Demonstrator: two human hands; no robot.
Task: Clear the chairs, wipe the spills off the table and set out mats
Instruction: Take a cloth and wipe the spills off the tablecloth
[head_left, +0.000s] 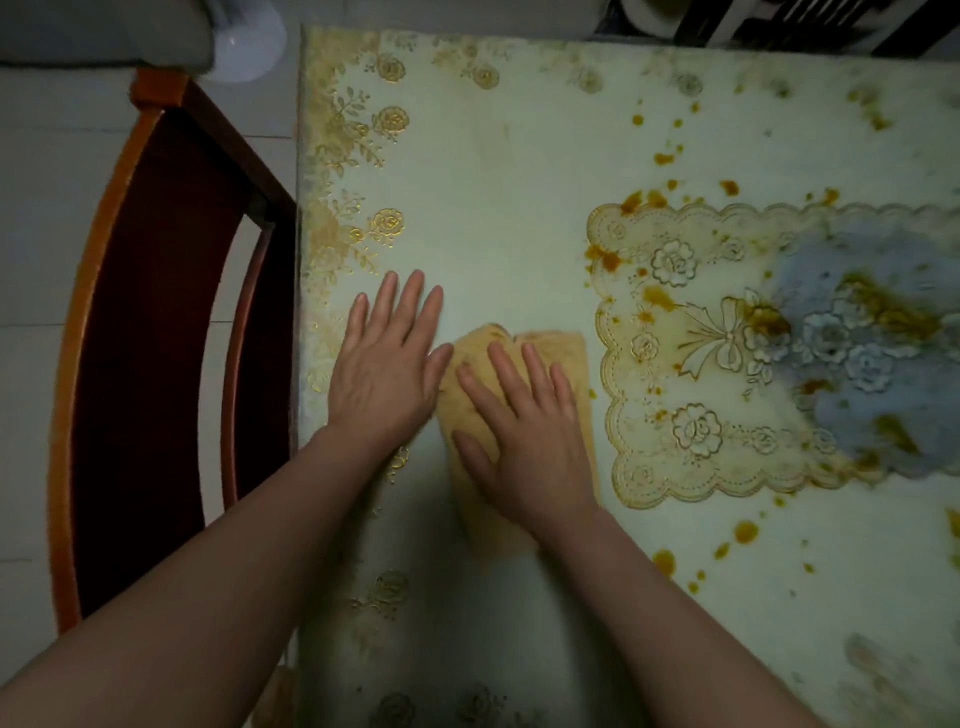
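Home dining area: table (519, 171) under gold-floral plastic cover, food spills (660, 299), wooden chair (130, 364) alongside, pale tiled floor (31, 208).

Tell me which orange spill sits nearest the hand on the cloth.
The small spot just right of the cloth, beside the right hand. The other spills lie farther right, on and around the lace pattern.

Two hands, left (387, 364) and right (524, 431), one yellow cloth (519, 525), one table (493, 182), one wooden chair (156, 338) at nine o'clock, and many orange spills (745, 531).
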